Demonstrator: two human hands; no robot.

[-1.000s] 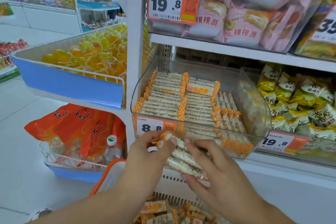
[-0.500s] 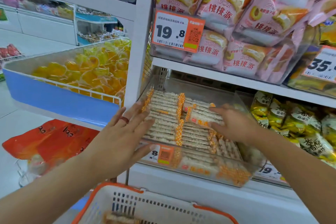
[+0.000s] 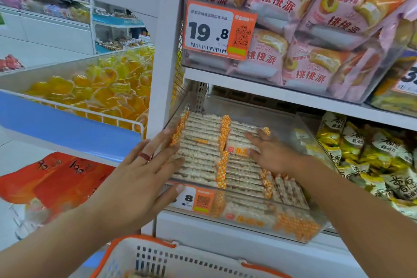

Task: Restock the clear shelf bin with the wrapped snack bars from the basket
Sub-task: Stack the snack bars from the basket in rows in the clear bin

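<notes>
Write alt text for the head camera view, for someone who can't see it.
Two hands reach into a clear bin of snack bars: the right hand lies flat on the bars, the left hand at the bin's left front corner. A basket sits below.

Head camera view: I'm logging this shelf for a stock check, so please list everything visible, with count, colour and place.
clear shelf bin: one, transparent, middle shelf.
wrapped snack bars: many, pale with orange-checked ends, rowed inside the bin.
price tags: two fully readable, orange and white, on bin fronts.
pink cake bags: many, top shelf.
yellow-green packets: many, right of the bin.
yellow jelly cups: many, blue-fronted tray, left.
orange bags: several, lower left.
basket: one, white with orange rim, bottom.
left hand: flat against the bin's left front corner.
right hand: on the bars inside the bin.
</notes>
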